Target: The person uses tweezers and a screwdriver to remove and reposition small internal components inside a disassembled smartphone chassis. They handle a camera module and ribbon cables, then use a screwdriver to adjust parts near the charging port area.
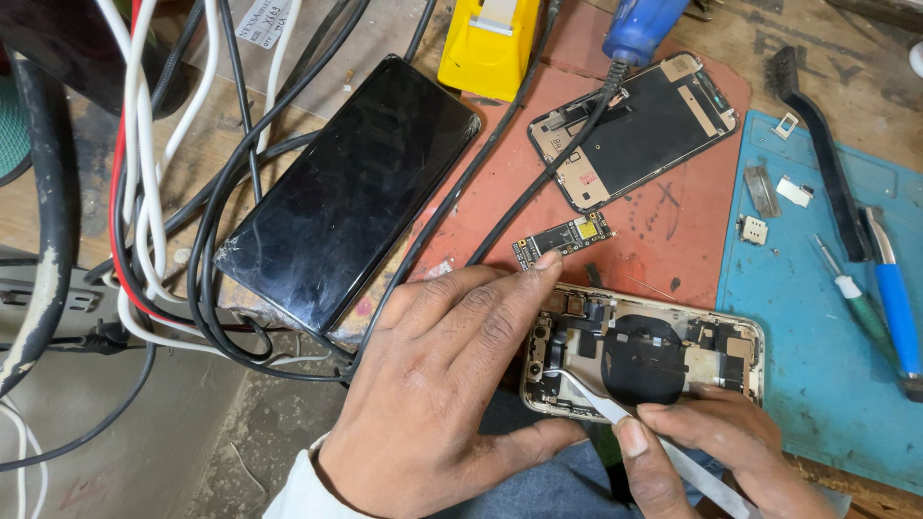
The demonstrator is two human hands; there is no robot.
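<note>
Down at about five o'clock lies an opened phone, back cover off, with a dark round coil in its middle and small boards and cables around it. The left hand lies curled over the phone's nine o'clock end, its fingers bent along the top edge and steadying the frame; it grips nothing else. The right hand pinches a thin metal pry tool between thumb and forefinger, the tip resting inside the frame near the camera end.

To my eye, working here well means keeping the blade flat and shallow, levering gently so it does not slip onto the cables, with the left hand holding the frame firm.

Just at twelve o'clock from the phone sits a small circuit board, and beyond it a detached screen on a red mat. A blue mat at three o'clock carries screwdrivers and tiny parts; a large dark phone and tangled cables lie at ten o'clock.

The left palm hides the phone's near corner, and what the tool tip touches is hard to make out.
</note>
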